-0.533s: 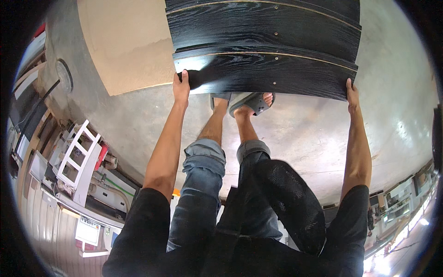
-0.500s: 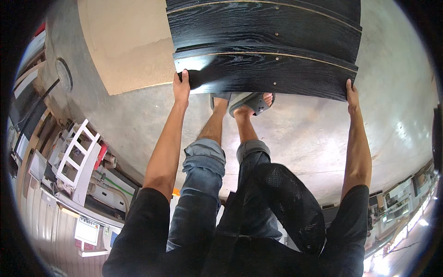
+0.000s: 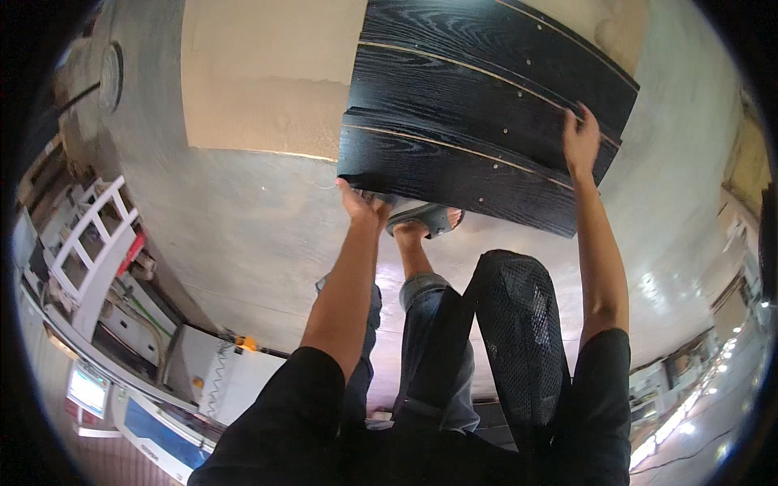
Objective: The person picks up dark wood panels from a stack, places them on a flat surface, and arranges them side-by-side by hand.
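Note:
A wide black wood-grain panel [image 3: 429, 89], crossed by thin tan-edged ridges and dotted with small round screw heads, slants over the floor in front of my feet. My left hand [image 3: 359, 201] grips its near left corner, thumb at the edge and the other fingers partly hidden underneath. My right hand [image 3: 582, 142] lies over the top face by the right side, its fingers a little apart; whether it presses on the surface is hard to tell. The panel's near right corner pokes out beside my right forearm, with no hand on it.
A flat tan sheet [image 3: 263, 81] lies on the concrete floor [image 3: 259, 219] to the left. My sandalled foot [image 3: 429, 217] is just under the panel's near edge. A white slatted frame [image 3: 89, 243] and machinery stand at the left. A black mesh item [image 3: 523, 324] hangs before my legs.
The panel has turned clockwise, its near right corner swinging toward me. My right hand has left that corner and moved onto the top face. My left hand still grips the left corner.

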Action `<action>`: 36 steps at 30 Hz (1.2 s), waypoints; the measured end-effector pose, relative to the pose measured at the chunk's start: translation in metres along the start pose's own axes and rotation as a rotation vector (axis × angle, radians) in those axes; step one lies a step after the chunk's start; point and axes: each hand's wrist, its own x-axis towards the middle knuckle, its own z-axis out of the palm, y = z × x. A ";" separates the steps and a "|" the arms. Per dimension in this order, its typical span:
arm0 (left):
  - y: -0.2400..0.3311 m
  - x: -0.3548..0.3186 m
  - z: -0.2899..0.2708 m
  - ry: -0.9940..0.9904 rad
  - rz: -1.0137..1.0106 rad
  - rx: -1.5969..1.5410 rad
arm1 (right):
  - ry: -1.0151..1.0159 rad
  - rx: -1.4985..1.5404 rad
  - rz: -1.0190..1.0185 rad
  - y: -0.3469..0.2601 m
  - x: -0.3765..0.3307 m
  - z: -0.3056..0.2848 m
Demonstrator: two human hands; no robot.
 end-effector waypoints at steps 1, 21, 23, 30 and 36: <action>-0.004 -0.015 0.011 0.005 -0.100 -0.105 | -0.050 0.026 -0.106 -0.032 0.024 0.019; -0.012 0.010 0.003 -0.032 -0.305 -0.020 | -0.506 -0.446 -0.555 -0.196 0.231 0.201; -0.029 0.023 -0.001 -0.051 -0.187 -0.029 | -0.515 -0.447 -0.516 -0.203 0.225 0.195; -0.012 0.008 0.004 0.005 -0.260 -0.071 | -0.506 -0.459 -0.495 -0.201 0.226 0.193; -0.021 0.014 0.011 0.054 -0.069 -0.127 | -0.494 -0.465 -0.519 -0.207 0.222 0.193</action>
